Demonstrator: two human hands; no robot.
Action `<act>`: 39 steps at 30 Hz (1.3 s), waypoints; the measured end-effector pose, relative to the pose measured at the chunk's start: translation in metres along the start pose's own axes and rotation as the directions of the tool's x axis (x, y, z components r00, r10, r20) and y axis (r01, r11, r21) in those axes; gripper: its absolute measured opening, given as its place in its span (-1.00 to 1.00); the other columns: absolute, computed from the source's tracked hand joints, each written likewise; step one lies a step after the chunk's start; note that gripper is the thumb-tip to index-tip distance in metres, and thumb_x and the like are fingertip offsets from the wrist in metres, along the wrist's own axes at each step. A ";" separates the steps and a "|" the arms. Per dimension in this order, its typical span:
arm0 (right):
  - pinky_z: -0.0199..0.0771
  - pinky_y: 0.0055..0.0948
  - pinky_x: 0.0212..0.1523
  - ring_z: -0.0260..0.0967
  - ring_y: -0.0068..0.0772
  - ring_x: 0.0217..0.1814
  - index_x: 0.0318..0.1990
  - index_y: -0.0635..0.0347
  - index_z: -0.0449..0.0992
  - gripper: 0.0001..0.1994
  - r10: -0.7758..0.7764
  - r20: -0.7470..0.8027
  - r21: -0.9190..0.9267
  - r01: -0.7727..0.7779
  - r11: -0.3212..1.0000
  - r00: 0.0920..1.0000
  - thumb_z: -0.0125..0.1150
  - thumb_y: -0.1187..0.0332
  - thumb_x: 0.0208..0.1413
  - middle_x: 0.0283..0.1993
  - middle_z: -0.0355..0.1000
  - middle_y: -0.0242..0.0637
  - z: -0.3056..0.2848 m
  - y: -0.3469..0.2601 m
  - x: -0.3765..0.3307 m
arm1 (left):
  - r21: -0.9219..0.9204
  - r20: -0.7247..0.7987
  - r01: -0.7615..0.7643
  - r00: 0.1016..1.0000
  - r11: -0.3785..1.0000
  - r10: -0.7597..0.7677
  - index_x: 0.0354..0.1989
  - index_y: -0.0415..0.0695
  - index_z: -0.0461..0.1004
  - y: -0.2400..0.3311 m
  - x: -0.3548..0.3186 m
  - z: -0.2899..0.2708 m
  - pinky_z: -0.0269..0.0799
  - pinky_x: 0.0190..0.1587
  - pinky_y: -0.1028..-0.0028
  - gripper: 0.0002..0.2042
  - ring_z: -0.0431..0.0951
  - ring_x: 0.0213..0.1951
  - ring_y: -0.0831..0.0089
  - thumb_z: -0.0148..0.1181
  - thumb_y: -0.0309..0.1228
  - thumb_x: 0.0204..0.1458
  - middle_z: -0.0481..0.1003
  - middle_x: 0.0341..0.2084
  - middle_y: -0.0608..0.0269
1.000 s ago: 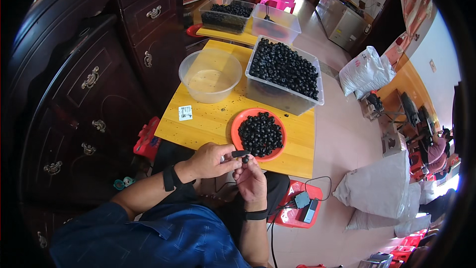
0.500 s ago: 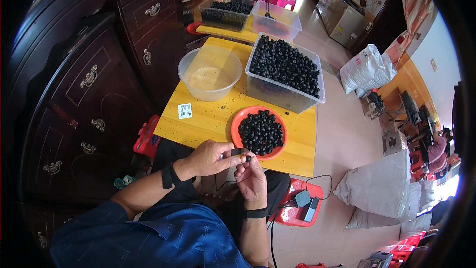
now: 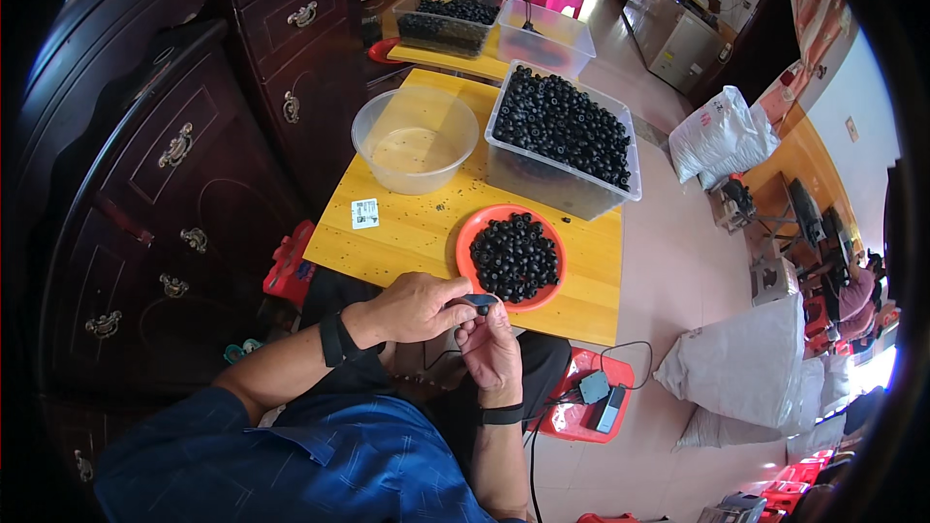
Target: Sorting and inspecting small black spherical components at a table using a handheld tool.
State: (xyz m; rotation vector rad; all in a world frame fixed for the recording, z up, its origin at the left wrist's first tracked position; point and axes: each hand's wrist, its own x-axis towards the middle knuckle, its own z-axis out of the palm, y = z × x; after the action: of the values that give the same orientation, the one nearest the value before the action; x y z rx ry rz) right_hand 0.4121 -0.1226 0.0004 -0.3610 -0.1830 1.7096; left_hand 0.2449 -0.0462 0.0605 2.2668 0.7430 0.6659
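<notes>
My left hand (image 3: 418, 306) is closed on a thin, flat, blade-like strip (image 3: 478, 300), which reaches across to my right fingertips. Thumb and fingers of my right hand (image 3: 492, 353) pinch a small black round part (image 3: 482, 310) right under the strip. The strip seems to touch the part, but the contact is too small to make out. Just beyond my hands, an orange-red plate (image 3: 463, 254) bears a heap of small black round parts (image 3: 513, 257), many with a hole through the middle. Both hands hover at the near edge of the yellow table (image 3: 387, 247).
A round clear tub (image 3: 415, 184) and a clear bin (image 3: 552, 189) heaped with black parts stand behind the plate. Farther back are two more clear bins. Dark drawers (image 3: 184, 232) flank the left. A red stool (image 3: 581, 426) carries a cabled device; white sacks (image 3: 731, 358) stand right.
The strip now lies farther over the black part and has tilted, showing a darker face. My hands have barely shifted. The whole view has moved slightly.
</notes>
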 end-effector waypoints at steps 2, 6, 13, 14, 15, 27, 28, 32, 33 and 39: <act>0.62 -0.44 -0.18 0.52 -0.47 -0.23 -0.07 0.09 0.46 -0.83 -0.007 -0.006 -0.021 0.007 1.000 1.000 0.15 0.27 0.27 -0.20 0.52 -0.37 0.001 0.000 0.000 | 0.005 0.014 0.004 1.000 1.000 -0.004 -0.04 -0.10 0.45 -0.002 0.001 0.000 0.50 -0.33 0.25 -0.72 0.61 -0.36 0.03 0.18 -0.26 0.13 0.61 -0.41 0.08; 0.62 -0.47 -0.15 0.52 -0.48 -0.18 -0.05 0.15 0.44 -0.82 -0.022 -0.038 -0.012 0.021 1.000 0.999 0.14 0.31 0.27 -0.09 0.52 -0.25 0.003 0.001 0.000 | -0.023 -0.023 -0.020 1.000 1.000 0.020 -0.24 -0.11 0.45 -0.001 0.004 0.003 0.43 -0.42 0.13 -0.76 0.58 -0.44 -0.03 0.21 -0.20 0.08 0.54 -0.55 -0.03; 0.62 -0.45 -0.15 0.52 -0.47 -0.16 -0.07 0.15 0.45 -0.83 0.004 -0.049 0.002 -0.004 1.000 0.999 0.14 0.31 0.27 -0.10 0.52 -0.27 0.001 -0.001 0.001 | -0.010 -0.007 0.031 0.999 0.999 -0.031 -0.22 -0.11 0.46 0.002 0.005 0.005 0.44 -0.43 0.16 -0.72 0.59 -0.46 0.01 0.24 -0.17 0.05 0.55 -0.56 0.01; 0.62 -0.45 -0.15 0.52 -0.47 -0.16 -0.07 0.15 0.45 -0.83 0.003 -0.051 0.003 -0.003 1.000 0.999 0.14 0.31 0.27 -0.10 0.52 -0.27 -0.002 -0.001 0.001 | -0.061 -0.035 0.040 0.999 0.997 -0.042 -0.23 -0.11 0.47 0.005 0.006 0.004 0.45 -0.44 0.20 -0.72 0.60 -0.48 0.07 0.26 -0.17 0.06 0.56 -0.57 0.05; 0.61 -0.46 -0.16 0.52 -0.48 -0.17 -0.08 0.14 0.45 -0.83 0.010 -0.034 -0.001 -0.010 1.000 0.999 0.14 0.31 0.27 -0.13 0.51 -0.30 -0.005 0.000 0.001 | -0.110 -0.062 0.047 0.997 0.993 -0.054 -0.23 -0.12 0.48 0.007 0.006 0.003 0.45 -0.45 0.25 -0.71 0.61 -0.50 0.13 0.27 -0.16 0.06 0.56 -0.58 0.09; 0.62 -0.49 -0.22 0.49 -0.54 -0.29 -0.13 0.16 0.46 -0.84 0.000 -0.029 -0.053 -0.002 0.999 1.000 0.17 0.29 0.26 -0.23 0.49 -0.39 -0.011 0.007 0.002 | -0.420 0.116 0.202 0.979 0.885 -0.168 -0.33 -0.17 0.41 -0.022 0.007 0.015 0.37 -0.42 0.43 -0.74 0.47 -0.53 0.51 0.26 -0.22 0.09 0.46 -0.62 0.25; 0.63 -0.50 -0.23 0.49 -0.54 -0.30 -0.13 0.16 0.47 -0.84 0.001 -0.032 -0.050 -0.002 0.999 1.000 0.17 0.30 0.25 -0.23 0.49 -0.39 -0.011 0.008 0.002 | -0.420 0.116 0.202 0.979 0.885 -0.168 -0.33 -0.17 0.41 -0.022 0.007 0.014 0.37 -0.42 0.43 -0.74 0.47 -0.53 0.51 0.26 -0.22 0.09 0.46 -0.62 0.25; 0.61 -0.49 -0.18 0.49 -0.53 -0.25 -0.14 0.16 0.47 -0.85 0.026 -0.009 -0.003 -0.026 1.000 1.000 0.18 0.30 0.25 -0.24 0.49 -0.38 -0.012 0.006 0.002 | -0.315 0.096 0.151 0.987 0.937 -0.127 -0.22 -0.14 0.46 -0.012 0.004 0.008 0.45 -0.40 0.37 -0.73 0.57 -0.51 0.32 0.26 -0.22 0.06 0.52 -0.58 0.19; 0.59 -0.47 -0.14 0.50 -0.50 -0.20 -0.13 0.17 0.47 -0.84 0.006 0.002 0.004 -0.006 1.000 1.000 0.18 0.31 0.25 -0.22 0.49 -0.37 -0.011 0.006 0.003 | -0.251 0.095 0.127 0.990 0.960 -0.106 -0.17 -0.12 0.48 -0.008 0.003 0.005 0.48 -0.39 0.34 -0.71 0.61 -0.49 0.25 0.27 -0.20 0.04 0.56 -0.56 0.16; 0.54 -0.45 -0.07 0.50 -0.39 -0.07 -0.06 0.20 0.44 -0.80 -0.026 -0.007 -0.057 0.026 0.998 1.000 0.18 0.33 0.24 -0.10 0.51 -0.25 -0.009 0.007 0.004 | -0.108 0.003 0.072 0.997 0.992 -0.072 -0.36 -0.16 0.47 0.006 0.002 0.004 0.49 -0.42 0.34 -0.66 0.62 -0.49 0.16 0.35 -0.12 0.00 0.58 -0.56 0.11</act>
State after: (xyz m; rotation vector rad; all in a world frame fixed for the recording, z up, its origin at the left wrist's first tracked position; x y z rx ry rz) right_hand 0.4084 -0.1205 -0.0103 -0.4055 -0.2296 1.6798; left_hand 0.2512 -0.0504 0.0623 2.1316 0.7671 0.6574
